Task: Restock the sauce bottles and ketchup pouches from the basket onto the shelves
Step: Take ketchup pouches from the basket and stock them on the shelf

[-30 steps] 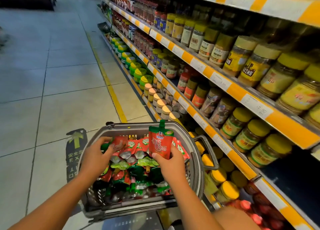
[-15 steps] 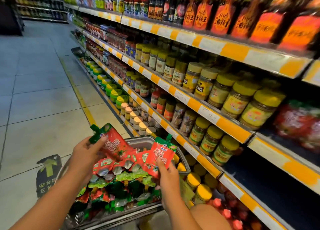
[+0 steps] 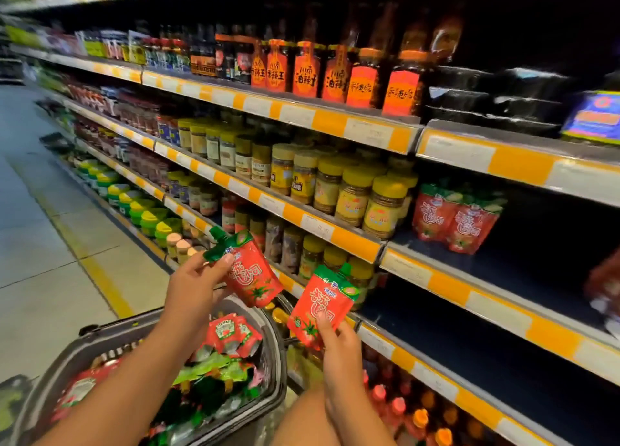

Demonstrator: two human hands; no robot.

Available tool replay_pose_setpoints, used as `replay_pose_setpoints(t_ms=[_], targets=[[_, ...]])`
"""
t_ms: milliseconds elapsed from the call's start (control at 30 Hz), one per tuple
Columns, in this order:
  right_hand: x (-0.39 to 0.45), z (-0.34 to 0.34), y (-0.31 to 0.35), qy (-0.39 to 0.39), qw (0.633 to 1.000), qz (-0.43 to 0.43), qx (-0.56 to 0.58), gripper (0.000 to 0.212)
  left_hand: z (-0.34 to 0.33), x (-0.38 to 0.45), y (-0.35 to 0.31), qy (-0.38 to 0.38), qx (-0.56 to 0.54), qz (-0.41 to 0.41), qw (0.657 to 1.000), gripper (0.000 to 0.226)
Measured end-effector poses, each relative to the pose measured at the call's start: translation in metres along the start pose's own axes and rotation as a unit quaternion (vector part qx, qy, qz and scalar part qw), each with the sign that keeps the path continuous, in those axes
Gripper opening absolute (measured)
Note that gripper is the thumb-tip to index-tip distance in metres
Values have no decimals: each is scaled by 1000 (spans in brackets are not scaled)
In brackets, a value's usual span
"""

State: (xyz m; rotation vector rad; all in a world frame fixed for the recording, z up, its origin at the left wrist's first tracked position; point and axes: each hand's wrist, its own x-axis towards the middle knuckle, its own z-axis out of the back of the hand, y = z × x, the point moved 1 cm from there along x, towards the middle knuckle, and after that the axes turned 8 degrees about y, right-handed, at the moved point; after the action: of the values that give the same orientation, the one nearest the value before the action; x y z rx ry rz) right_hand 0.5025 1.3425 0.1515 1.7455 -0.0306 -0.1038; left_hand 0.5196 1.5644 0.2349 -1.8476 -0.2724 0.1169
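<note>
My left hand (image 3: 191, 289) grips a red ketchup pouch (image 3: 250, 271) with a green spout, held tilted above the basket. My right hand (image 3: 337, 345) holds a second red ketchup pouch (image 3: 320, 306) by its lower edge, close to the shelf front. Below them the grey basket (image 3: 100, 336) holds several more red and green pouches (image 3: 231, 336). Two matching ketchup pouches (image 3: 453, 219) stand upright on the dark shelf (image 3: 476, 286) at the right, with bare shelf space beside them.
Jars with yellow lids (image 3: 352, 190) fill the shelf left of the standing pouches. Dark bottles with orange labels (image 3: 335, 73) line the shelf above. Bottles with red and orange caps (image 3: 416, 412) sit on the lowest shelf. The tiled aisle floor (image 3: 50, 244) with a yellow line runs left.
Both hands have risen out of the basket, each with a ketchup pouch, and moved right toward the shelves. The view has tilted up and right, showing the shelf with the standing pouches.
</note>
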Motion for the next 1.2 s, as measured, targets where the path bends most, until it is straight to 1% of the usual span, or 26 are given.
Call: replay_pose_setpoints(t_ms=[67, 167, 267, 400, 467, 567, 633, 700, 733, 767, 833, 867, 933, 1000, 1067, 1167, 1200], targets=[[-2, 23, 12, -20, 999, 21, -15, 22, -23, 1, 1, 25, 6, 8, 1000, 19], [-3, 58, 32, -45, 997, 44, -37, 18, -58, 2, 1, 60, -3, 17, 998, 21], [-5, 93, 55, -77, 993, 76, -51, 17, -96, 1, -2, 101, 15, 11, 995, 20], [-3, 133, 81, -112, 987, 98, -52, 16, -142, 1, -8, 143, 58, 3, 988, 13], [-1, 149, 96, -128, 984, 110, -49, 15, -165, 2, -12, 165, 67, -3, 984, 5], [1, 171, 121, -145, 979, 133, -60, 15, -199, 5, -17, 178, 65, -11, 982, 19], [3, 184, 135, -160, 973, 147, -78, 14, -218, 13, -17, 196, 69, -13, 978, 21], [6, 196, 148, -173, 967, 158, -104, 13, -237, 22, -17, 209, 66, -5, 976, 40], [9, 201, 155, -180, 963, 164, -112, 13, -247, 25, -18, 210, 64, -2, 975, 47], [12, 205, 162, -185, 960, 172, -122, 12, -256, 30, -16, 210, 65, -2, 975, 45], [18, 213, 176, -192, 954, 180, -145, 8, -274, 38, -13, 225, 78, -10, 971, 28], [21, 215, 182, -192, 951, 183, -156, 7, -283, 41, -13, 235, 85, -15, 968, 27], [27, 221, 191, -199, 943, 191, -188, 11, -298, 48, -11, 247, 106, -19, 963, 29], [33, 228, 194, -205, 938, 184, -212, 13, -309, 56, -8, 250, 130, -18, 959, 37], [38, 235, 196, -216, 935, 171, -223, 12, -315, 61, -3, 252, 153, -30, 955, 34], [48, 244, 196, -238, 925, 146, -256, 12, -324, 67, 6, 250, 183, -37, 950, 51], [51, 246, 197, -241, 923, 140, -265, 11, -327, 68, 6, 247, 188, -39, 950, 51]])
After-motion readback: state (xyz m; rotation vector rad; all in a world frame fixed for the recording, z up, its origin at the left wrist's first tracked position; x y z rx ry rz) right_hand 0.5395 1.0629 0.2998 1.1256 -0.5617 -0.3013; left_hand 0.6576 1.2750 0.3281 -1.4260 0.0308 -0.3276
